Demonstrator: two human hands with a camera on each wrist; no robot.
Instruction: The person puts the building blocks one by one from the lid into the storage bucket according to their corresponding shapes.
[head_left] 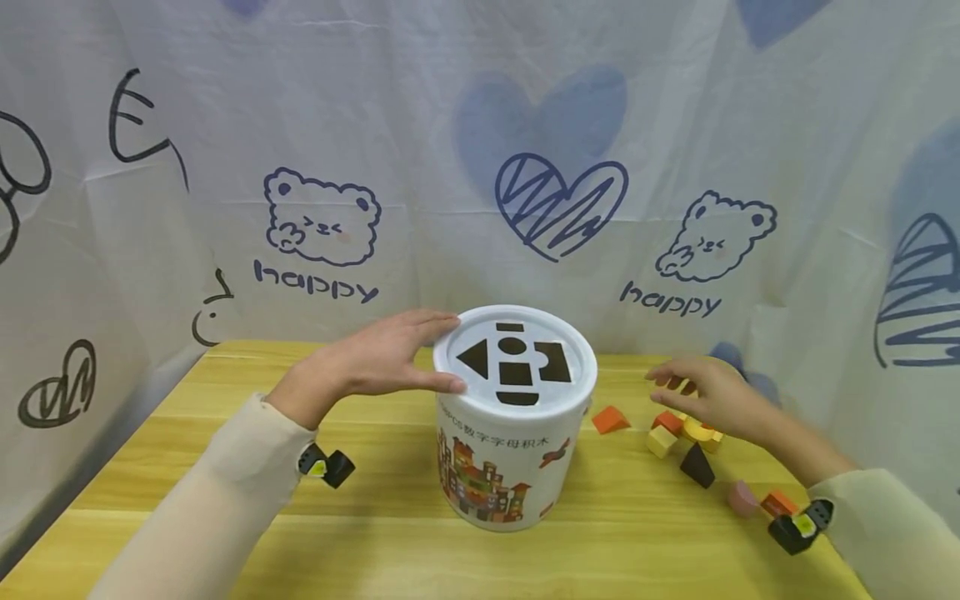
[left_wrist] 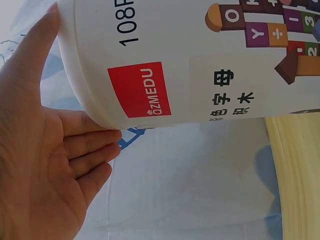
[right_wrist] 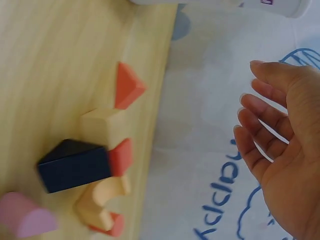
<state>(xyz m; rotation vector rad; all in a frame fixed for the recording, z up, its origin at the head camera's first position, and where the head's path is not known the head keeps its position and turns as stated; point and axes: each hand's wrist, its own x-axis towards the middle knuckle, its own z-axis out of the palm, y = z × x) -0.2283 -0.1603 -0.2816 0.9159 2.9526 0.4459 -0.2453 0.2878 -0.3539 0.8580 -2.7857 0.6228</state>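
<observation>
A white bucket point(head_left: 495, 467) with printed toy buildings stands upright on the table. Its white lid point(head_left: 483, 396) has several cut-out holes, among them a triangle, a circle and a square. My left hand point(head_left: 382, 354) rests at the left of the lid's rim, thumb and fingers spread and fairly straight. To the right, my right hand point(head_left: 708, 392) hovers above loose blocks, fingers loosely bent and holding nothing. Below it are a yellow block point(head_left: 662, 442), a dark block point(head_left: 697, 465) and a pink rounded block point(head_left: 742, 498). An orange triangular block point(head_left: 610, 419) lies nearer the bucket.
The wooden table point(head_left: 375, 533) ends at a white cloth point(head_left: 442, 208) printed with bears and hearts, hanging behind and at the sides. Another orange block point(head_left: 780, 503) lies near the right sleeve. A notched block point(right_wrist: 107, 192) shows in the right wrist view.
</observation>
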